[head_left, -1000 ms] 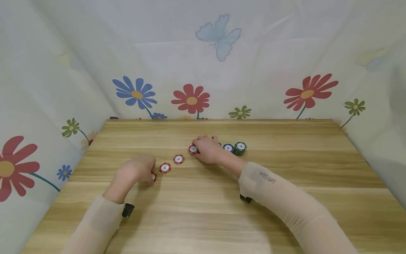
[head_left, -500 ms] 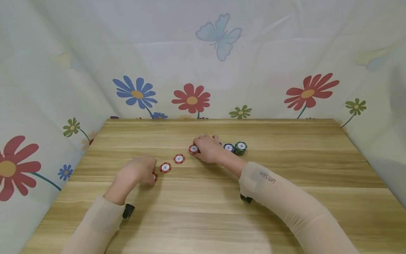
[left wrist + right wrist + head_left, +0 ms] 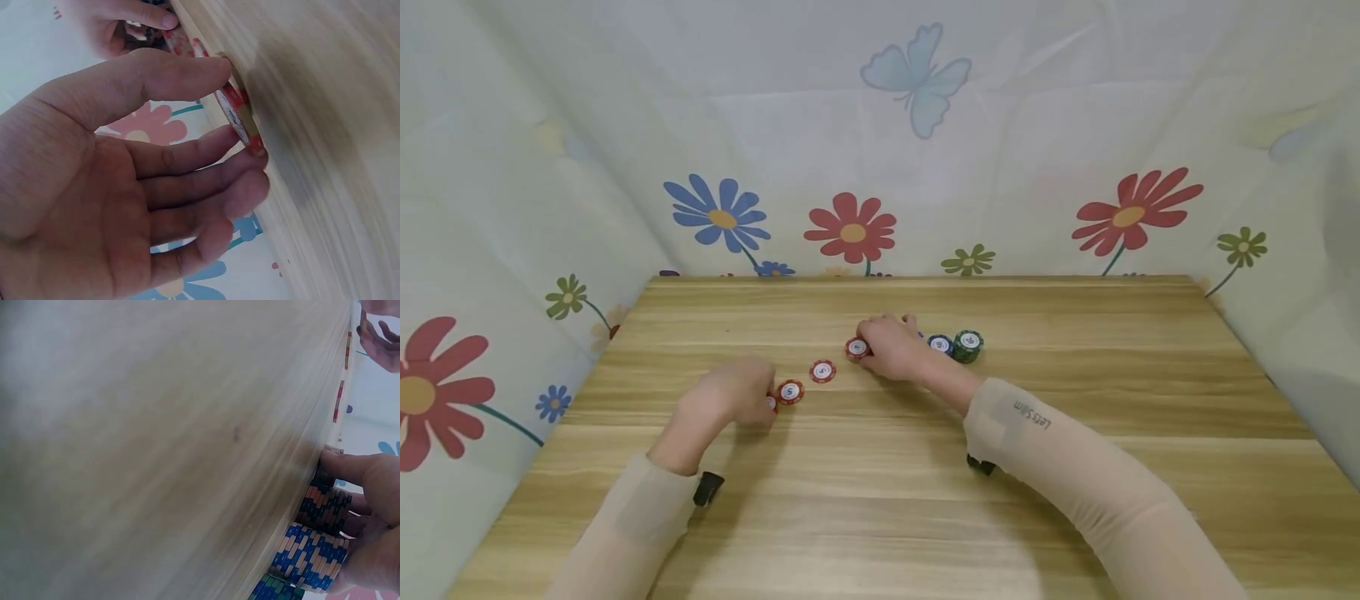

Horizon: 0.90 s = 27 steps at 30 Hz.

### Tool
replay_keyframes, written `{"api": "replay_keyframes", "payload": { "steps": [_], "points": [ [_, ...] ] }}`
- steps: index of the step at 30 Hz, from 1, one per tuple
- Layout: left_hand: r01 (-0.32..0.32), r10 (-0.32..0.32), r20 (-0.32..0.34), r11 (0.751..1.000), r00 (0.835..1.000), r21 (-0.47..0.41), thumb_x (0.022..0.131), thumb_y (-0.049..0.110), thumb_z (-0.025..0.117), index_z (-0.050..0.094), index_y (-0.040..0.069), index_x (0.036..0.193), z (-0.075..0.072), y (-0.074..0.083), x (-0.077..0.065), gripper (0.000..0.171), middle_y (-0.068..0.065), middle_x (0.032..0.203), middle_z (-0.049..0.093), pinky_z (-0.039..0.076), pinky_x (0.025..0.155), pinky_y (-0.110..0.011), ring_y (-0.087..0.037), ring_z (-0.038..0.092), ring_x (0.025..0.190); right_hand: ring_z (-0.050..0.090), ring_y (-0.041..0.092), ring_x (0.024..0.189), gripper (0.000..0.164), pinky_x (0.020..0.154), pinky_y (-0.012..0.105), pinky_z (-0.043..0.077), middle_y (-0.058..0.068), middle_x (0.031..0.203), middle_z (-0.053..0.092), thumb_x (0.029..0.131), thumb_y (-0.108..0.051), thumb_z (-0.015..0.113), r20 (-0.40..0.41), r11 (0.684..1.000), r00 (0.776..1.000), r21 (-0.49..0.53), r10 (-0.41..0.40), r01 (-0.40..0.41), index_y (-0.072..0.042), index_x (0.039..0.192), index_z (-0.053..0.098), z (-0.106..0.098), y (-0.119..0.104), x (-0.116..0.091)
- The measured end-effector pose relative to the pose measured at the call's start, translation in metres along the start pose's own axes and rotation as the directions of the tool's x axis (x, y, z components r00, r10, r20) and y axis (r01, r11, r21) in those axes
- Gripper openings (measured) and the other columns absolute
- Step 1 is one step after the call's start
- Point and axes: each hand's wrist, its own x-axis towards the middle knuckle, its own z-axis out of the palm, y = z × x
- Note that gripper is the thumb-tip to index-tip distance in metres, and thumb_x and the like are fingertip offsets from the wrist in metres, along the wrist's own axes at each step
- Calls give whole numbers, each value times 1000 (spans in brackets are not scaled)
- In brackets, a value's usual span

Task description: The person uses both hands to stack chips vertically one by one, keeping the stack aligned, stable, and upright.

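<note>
My left hand pinches a red poker chip at the table, thumb on one side and fingers curled at the other. In the head view that chip lies mostly under my fingers, right at the edge of a second red chip. Another red chip lies further along the row. My right hand holds a dark chip stack, its thumb at the near side and fingers behind. Just left of this hand is a red chip. Part of the stack is hidden by my palm.
A blue-edged chip stack stands beside my right hand, with a green chip stack next to it on the right. The wooden table backs onto a flowered cloth.
My left hand has shifted slightly right, bringing its red chip up to the second one in the row. The right hand stays in place at the stacks.
</note>
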Motion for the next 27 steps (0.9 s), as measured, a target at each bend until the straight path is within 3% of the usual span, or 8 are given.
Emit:
{"api": "replay_keyframes", "payload": {
  "steps": [5, 9, 17, 27],
  "points": [
    [-51, 51, -70, 999, 996, -1, 74, 0, 74, 58, 6, 77, -4, 3, 7, 17, -1, 69, 48, 35, 56, -30, -15, 42, 62, 56, 27, 111, 32, 105, 63, 29, 4, 109, 67, 97, -31, 74, 5, 1000, 1000, 17, 7, -8, -9, 119, 66, -2, 1, -1],
    [-80, 79, -125, 997, 989, -3, 79, 6, 79, 65, 1, 89, -6, 8, 13, 18, -5, 80, 59, 43, 62, -32, -19, 52, 71, 57, 27, 111, 33, 105, 63, 28, 5, 110, 67, 97, -32, 74, 5, 1000, 1000, 27, 10, -10, -8, 119, 66, -2, 3, -2],
    [-133, 121, -182, 990, 976, -55, 83, 13, 83, 68, -1, 98, -6, 17, 28, 25, -4, 83, 62, 47, 67, -34, -20, 55, 74, 58, 24, 101, 30, 99, 61, 33, 2, 98, 65, 95, -36, 76, 10, 998, 1000, 55, 17, -17, -10, 108, 68, -4, 7, -1],
    [-195, 180, -218, 979, 959, -50, 83, 15, 82, 69, -3, 109, -3, 18, 47, 34, -11, 97, 67, 52, 77, -38, -22, 60, 83, 57, 18, 93, 32, 94, 56, 34, -2, 95, 63, 94, -39, 76, 18, 997, 1000, 79, 14, -15, -12, 110, 70, -2, 11, 2]
  ]
}}
